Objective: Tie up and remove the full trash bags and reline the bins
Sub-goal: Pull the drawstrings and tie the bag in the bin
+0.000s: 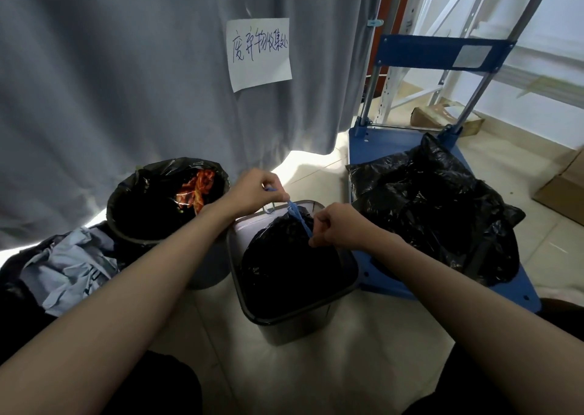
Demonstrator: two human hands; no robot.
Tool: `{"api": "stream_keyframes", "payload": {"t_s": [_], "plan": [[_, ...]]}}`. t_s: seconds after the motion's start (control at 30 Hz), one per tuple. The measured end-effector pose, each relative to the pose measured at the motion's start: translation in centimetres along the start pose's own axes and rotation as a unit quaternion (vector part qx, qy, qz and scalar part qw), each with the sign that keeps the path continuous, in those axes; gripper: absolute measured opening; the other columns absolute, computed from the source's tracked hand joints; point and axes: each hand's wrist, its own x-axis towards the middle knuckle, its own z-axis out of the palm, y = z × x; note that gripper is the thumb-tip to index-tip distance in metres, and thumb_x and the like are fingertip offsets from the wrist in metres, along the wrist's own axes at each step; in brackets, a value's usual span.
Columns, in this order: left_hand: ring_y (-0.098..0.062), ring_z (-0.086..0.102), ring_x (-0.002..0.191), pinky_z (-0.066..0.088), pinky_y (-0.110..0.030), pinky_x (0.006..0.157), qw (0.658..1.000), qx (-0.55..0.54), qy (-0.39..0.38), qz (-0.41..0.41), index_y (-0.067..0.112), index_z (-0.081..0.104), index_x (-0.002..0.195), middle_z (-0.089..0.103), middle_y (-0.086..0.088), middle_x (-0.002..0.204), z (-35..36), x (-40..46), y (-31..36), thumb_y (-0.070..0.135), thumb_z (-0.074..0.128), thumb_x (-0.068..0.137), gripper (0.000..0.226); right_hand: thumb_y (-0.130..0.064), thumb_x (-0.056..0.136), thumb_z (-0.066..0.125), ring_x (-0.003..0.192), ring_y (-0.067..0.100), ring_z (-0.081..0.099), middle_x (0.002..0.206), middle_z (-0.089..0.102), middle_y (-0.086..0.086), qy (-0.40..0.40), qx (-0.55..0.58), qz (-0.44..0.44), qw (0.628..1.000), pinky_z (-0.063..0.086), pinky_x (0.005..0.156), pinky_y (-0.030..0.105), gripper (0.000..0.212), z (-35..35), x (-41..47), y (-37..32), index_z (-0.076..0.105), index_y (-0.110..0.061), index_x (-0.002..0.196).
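Pinching a thin blue drawstring (295, 215) between them, the left hand (252, 193) and right hand (339, 226) stretch it taut over the crinkled black trash bag (284, 266) (glossy plastic) inside the rectangular bin (303, 316).

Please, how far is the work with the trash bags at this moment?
Done, it seems: black bags already lie on the blue cart. In hand: left hand and right hand pull the blue drawstring of the bag in the square bin. Left: the round bin, its bag open, and relining.
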Motion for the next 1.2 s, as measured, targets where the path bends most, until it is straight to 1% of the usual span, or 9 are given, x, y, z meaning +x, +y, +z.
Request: {"api": "stream_keyframes", "payload": {"t_s": [0.1,0.2,0.33,0.47,0.53,0.7,0.8,0.9,1.2], "plan": [[-0.006,0.052,0.079,0.042,-0.023,0.073,0.998,0.030,-0.048,-0.009,0.025,0.068,0.110,0.059,0.006,0.103,-0.6,-0.6,-0.6,0.040,0.086,0.066,0.050,-0.018,0.077,0.081,0.068,0.021,0.063,0.083,0.070,0.015,0.019,0.013,0.024,0.999,0.056,0.061,0.027,0.021,0.2,0.5,0.5,0.062,-0.010,0.080],[-0.013,0.048,0.098,0.044,-0.029,0.091,0.986,0.133,-0.099,-0.002,0.027,0.056,0.129,0.045,0.004,0.119,0.7,-1.1,-0.7,0.047,0.087,0.061,0.078,-0.020,0.074,0.084,0.056,0.008,0.055,0.082,0.059,0.003,0.037,0.057,0.054,0.996,0.038,0.037,0.009,0.044,0.2,1.0,0.9,0.053,-0.012,0.103],[-0.015,0.055,0.097,0.047,-0.031,0.085,0.979,0.159,-0.124,0.028,0.026,0.066,0.119,0.061,0.005,0.105,2.5,-1.5,-0.3,0.047,0.086,0.063,0.063,-0.021,0.077,0.082,0.065,0.022,0.067,0.093,0.061,0.008,-0.023,0.063,0.054,0.996,0.056,0.046,0.025,0.058,1.1,1.3,0.8,0.054,-0.009,0.126],[-0.017,0.058,0.075,0.043,-0.029,0.066,0.976,0.169,-0.128,0.049,0.025,0.070,0.092,0.058,0.007,0.075,4.3,-2.2,0.3,0.030,0.074,0.073,0.020,-0.015,0.079,0.078,0.061,0.016,0.062,0.073,0.062,0.000,0.060,0.064,0.010,0.996,0.045,0.047,0.011,0.018,1.4,1.5,0.5,0.069,-0.012,0.094],[-0.023,0.060,0.075,0.043,-0.033,0.065,0.976,0.177,-0.115,0.051,0.022,0.064,0.079,0.057,0.001,0.071,4.5,-2.3,0.5,0.024,0.066,0.079,0.003,-0.011,0.079,0.078,0.053,0.015,0.062,0.067,0.063,0.002,0.083,0.153,0.021,0.985,0.054,0.052,0.020,0.015,1.1,1.5,0.3,0.063,-0.013,0.080],[-0.022,0.059,0.087,0.048,-0.036,0.077,0.986,0.154,-0.044,0.046,0.019,0.072,0.091,0.067,-0.004,0.089,2.4,-1.3,0.7,0.013,0.063,0.080,0.015,-0.038,0.072,0.084,0.056,0.004,0.061,0.081,0.062,-0.001,0.072,0.134,0.039,0.988,0.045,0.040,0.014,0.050,0.4,1.1,0.4,0.057,-0.018,0.110],[-0.021,0.060,0.082,0.046,-0.032,0.072,0.990,0.128,-0.007,0.060,0.018,0.073,0.086,0.065,0.001,0.082,1.5,-1.0,2.0,0.007,0.061,0.079,0.018,-0.041,0.073,0.082,0.079,0.020,0.067,0.100,0.063,0.001,-0.007,0.115,0.025,0.993,0.056,0.052,0.028,0.059,1.0,0.8,0.2,0.054,-0.025,0.122],[-0.021,0.059,0.079,0.043,-0.029,0.068,0.991,0.103,0.004,0.083,0.018,0.073,0.084,0.064,0.000,0.081,0.7,-0.8,3.4,0.005,0.061,0.078,0.018,-0.034,0.082,0.075,0.099,0.028,0.064,0.107,0.068,0.008,0.077,0.032,-0.017,0.996,0.048,0.075,0.029,0.039,1.6,1.2,0.0,0.063,-0.017,0.114],[-0.018,0.050,0.089,0.037,-0.029,0.076,0.989,0.068,0.122,0.057,0.020,0.072,0.096,0.055,-0.007,0.093,-1.2,-1.5,5.4,0.029,0.068,0.084,0.016,-0.009,0.088,0.062,0.087,0.021,0.065,0.089,0.073,0.006,0.275,0.192,-0.025,0.942,0.044,0.072,0.024,0.022,-0.9,1.0,-2.9,0.075,-0.013,0.106]]}}
